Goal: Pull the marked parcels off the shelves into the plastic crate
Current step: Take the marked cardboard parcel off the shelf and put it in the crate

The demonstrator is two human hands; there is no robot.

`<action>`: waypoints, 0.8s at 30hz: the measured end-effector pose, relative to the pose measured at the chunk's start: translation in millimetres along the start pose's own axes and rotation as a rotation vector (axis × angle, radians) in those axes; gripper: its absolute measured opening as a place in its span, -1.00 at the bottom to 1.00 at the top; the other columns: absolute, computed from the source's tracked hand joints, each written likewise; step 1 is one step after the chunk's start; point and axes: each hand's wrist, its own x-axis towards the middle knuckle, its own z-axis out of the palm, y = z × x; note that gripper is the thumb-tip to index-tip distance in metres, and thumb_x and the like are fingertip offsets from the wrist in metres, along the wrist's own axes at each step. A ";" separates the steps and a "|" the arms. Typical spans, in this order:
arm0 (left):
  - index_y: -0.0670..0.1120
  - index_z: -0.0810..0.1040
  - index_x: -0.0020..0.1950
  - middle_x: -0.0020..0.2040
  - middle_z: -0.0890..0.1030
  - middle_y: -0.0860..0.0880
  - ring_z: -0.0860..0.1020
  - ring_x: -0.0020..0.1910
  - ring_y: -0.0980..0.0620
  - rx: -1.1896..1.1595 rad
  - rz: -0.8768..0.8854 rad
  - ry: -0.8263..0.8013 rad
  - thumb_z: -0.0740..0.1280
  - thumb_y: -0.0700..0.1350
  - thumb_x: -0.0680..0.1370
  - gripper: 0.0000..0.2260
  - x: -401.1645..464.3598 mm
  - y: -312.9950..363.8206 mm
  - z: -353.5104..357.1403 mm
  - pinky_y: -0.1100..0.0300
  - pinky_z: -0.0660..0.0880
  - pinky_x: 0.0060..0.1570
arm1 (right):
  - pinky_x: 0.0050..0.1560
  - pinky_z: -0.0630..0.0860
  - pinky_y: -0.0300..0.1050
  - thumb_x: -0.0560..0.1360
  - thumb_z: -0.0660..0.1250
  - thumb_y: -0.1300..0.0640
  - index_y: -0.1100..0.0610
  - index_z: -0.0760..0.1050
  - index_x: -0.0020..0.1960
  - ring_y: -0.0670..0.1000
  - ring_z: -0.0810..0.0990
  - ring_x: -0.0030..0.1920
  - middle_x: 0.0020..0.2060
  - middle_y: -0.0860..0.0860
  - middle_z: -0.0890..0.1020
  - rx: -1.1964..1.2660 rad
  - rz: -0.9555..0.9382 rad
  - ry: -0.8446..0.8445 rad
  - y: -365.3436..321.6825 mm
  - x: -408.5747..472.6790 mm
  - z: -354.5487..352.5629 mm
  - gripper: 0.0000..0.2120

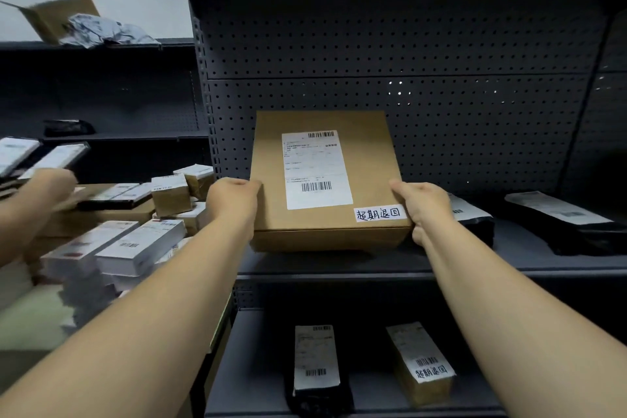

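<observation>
There is only one view, from a camera on the person's head. It looks forward and a little down into a dark shelf unit (pixel 407 268), from close, about an arm's reach. The wide lens bends the edges. Both forearms enter from the bottom corners. The left side is perhaps another rack, but blurred.

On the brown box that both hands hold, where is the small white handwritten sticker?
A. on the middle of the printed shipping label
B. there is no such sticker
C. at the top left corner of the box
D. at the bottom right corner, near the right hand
D: the handwritten sticker sits at the lower right corner of the brown box, beside the right hand and below the printed shipping label.
</observation>
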 end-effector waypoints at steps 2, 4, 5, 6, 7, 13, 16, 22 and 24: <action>-0.01 0.51 -0.33 -0.35 0.50 0.03 0.45 -0.27 -0.02 -0.019 0.029 0.026 0.39 -0.02 0.48 -0.80 -14.2 3.6 0.8 0.12 0.36 -0.25 | -0.07 0.61 0.17 0.40 0.41 0.11 0.35 0.53 0.06 0.15 0.65 -0.25 -0.01 0.36 0.61 0.023 -0.010 0.023 0.1 -5.4 -13.1 -0.64; 0.00 0.49 -0.38 -0.37 0.51 0.03 0.45 -0.31 -0.02 -0.042 0.051 0.040 0.39 0.01 0.47 -0.76 -28.8 6.2 4.6 0.14 0.37 -0.29 | -0.02 0.61 0.20 0.37 0.44 0.07 0.17 0.57 0.03 0.15 0.67 -0.13 -0.06 0.18 0.67 0.060 -0.005 0.050 -0.3 -9.9 -29.6 -0.72; 0.00 0.48 -0.37 -0.36 0.51 0.03 0.45 -0.30 -0.02 -0.049 0.062 0.045 0.39 0.01 0.47 -0.76 -36.3 7.4 7.6 0.16 0.36 -0.32 | 0.00 0.61 0.20 0.37 0.45 0.06 0.13 0.57 0.01 0.15 0.66 -0.10 -0.06 0.12 0.67 0.080 -0.008 0.060 -0.8 -12.0 -38.9 -0.74; 0.00 0.50 -0.33 -0.33 0.53 0.03 0.46 -0.29 -0.02 -0.052 0.080 0.042 0.39 0.00 0.47 -0.79 -47.2 10.5 10.2 0.18 0.35 -0.35 | 0.01 0.60 0.19 0.36 0.45 0.06 0.12 0.57 0.00 0.15 0.66 -0.07 -0.07 0.10 0.67 0.095 -0.015 0.067 -2.0 -14.4 -48.9 -0.75; 0.00 0.54 -0.25 -0.27 0.56 0.03 0.47 -0.25 -0.02 -0.076 0.086 0.033 0.39 0.00 0.47 -0.86 -56.8 12.7 13.8 0.18 0.36 -0.33 | 0.03 0.60 0.18 0.37 0.45 0.07 0.12 0.57 0.00 0.14 0.66 -0.05 -0.06 0.09 0.67 0.106 -0.026 0.072 -3.0 -16.3 -59.7 -0.76; 0.09 0.52 -0.30 -0.35 0.40 0.11 0.38 -0.22 -0.01 -0.145 0.050 -0.051 0.32 0.01 0.53 -0.81 -124.8 20.3 48.6 0.16 0.27 -0.34 | 0.07 0.60 0.10 0.42 0.44 0.13 0.10 0.56 0.13 0.07 0.67 -0.03 -0.02 0.03 0.67 0.156 -0.099 0.083 -14.3 -24.6 -137.9 -0.72; 0.08 0.35 -0.46 -0.42 0.32 0.11 0.29 -0.33 0.01 -0.139 0.038 -0.102 0.30 0.00 0.54 -0.63 -167.0 24.8 70.8 0.23 0.19 -0.41 | 0.06 0.61 0.08 0.44 0.42 0.14 0.07 0.60 0.12 0.07 0.68 -0.05 -0.03 0.03 0.69 0.159 -0.120 0.090 -19.5 -26.3 -185.3 -0.75; 0.12 0.52 -0.19 -0.35 0.47 0.22 0.40 -0.36 0.19 -0.207 0.065 -0.207 0.31 -0.02 0.54 -0.88 -249.9 36.6 131.8 0.32 0.30 -0.38 | -0.07 0.65 0.06 0.44 0.43 0.15 0.05 0.62 0.07 0.06 0.70 -0.16 -0.12 0.00 0.70 0.176 -0.121 0.205 -15.6 -31.8 -295.4 -0.79; 0.08 0.60 -0.08 -0.31 0.49 0.23 0.43 -0.33 0.21 -0.221 0.064 -0.259 0.30 -0.02 0.55 -0.92 -278.2 40.1 156.1 0.32 0.30 -0.38 | -0.13 0.65 0.02 0.44 0.43 0.15 0.06 0.60 0.11 0.05 0.70 -0.17 -0.13 0.00 0.71 0.187 -0.119 0.254 -13.1 -34.8 -335.1 -0.76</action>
